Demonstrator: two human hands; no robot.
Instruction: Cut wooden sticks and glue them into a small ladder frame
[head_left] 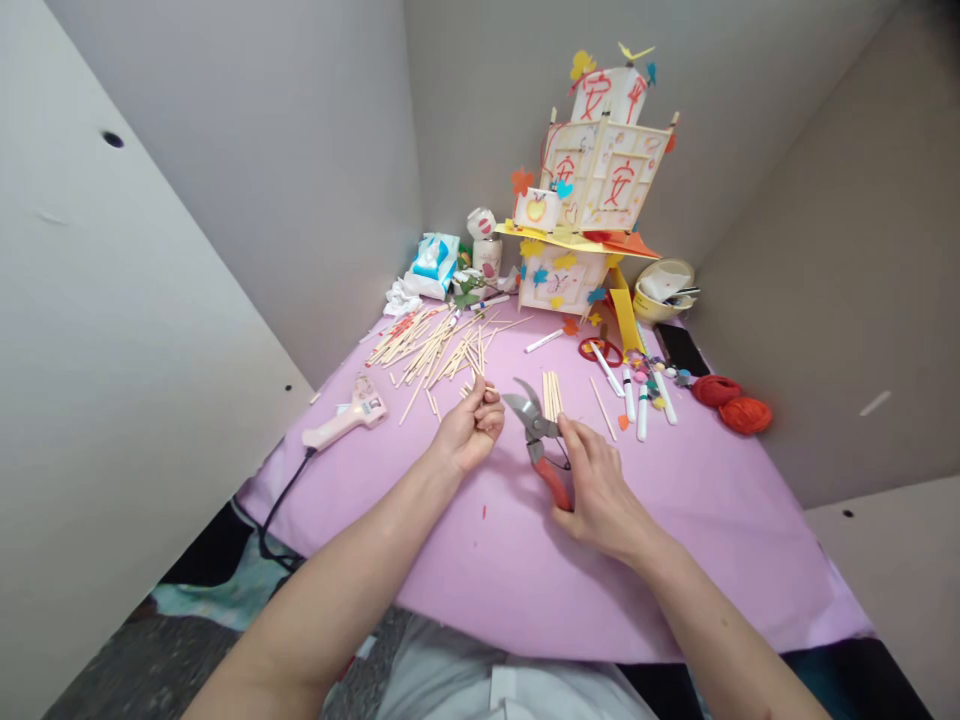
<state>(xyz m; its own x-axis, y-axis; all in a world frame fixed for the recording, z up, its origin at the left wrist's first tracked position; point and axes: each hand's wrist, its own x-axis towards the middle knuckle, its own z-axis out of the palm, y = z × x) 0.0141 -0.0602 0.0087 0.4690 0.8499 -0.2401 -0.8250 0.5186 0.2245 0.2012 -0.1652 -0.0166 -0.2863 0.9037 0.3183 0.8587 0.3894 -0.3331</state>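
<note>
My left hand is closed at the middle of the table, its fingers pinching thin wooden sticks near the loose pile of sticks. To its right, my right hand grips pruning shears with red handles; their curved metal blades are apart and point up and left, toward my left hand. No stick lies between the blades. Just behind the shears, several short sticks lie side by side. A single stick rests farther right.
A pink glue gun with a black cord lies left. A decorated paper lantern tower stands at the back. Markers, red scissors, a phone, red yarn and a tub occupy the right side. A tissue pack is back left.
</note>
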